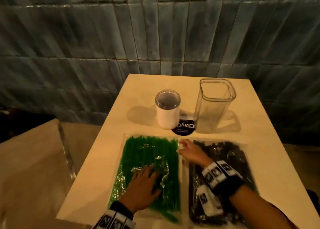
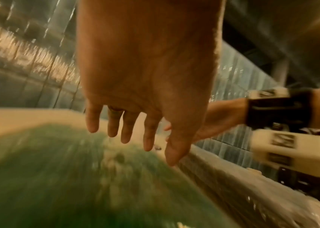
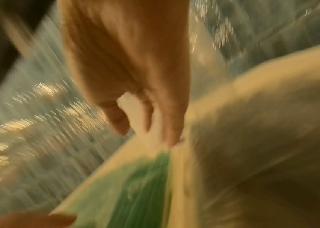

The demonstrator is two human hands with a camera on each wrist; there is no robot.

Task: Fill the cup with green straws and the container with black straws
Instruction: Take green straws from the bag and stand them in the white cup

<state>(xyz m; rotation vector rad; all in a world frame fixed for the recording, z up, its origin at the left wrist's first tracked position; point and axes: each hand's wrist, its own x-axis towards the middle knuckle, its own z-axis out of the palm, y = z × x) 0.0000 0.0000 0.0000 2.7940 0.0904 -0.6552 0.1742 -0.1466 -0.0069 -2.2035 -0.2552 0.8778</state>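
Head view: white cup (image 1: 168, 111) and clear square container (image 1: 213, 105) stand upright side by side, both without straws. Nearer lie a bag of green straws (image 1: 152, 173) and a bag of black straws (image 1: 223, 178). Left hand (image 1: 144, 185) presses flat, fingers straight, on the green bag; right hand (image 1: 191, 152) pinches that bag's far corner.

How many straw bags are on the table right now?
2. The green straw bag lies front left under the left hand; the black straw bag lies beside it, on its right, under the right arm.
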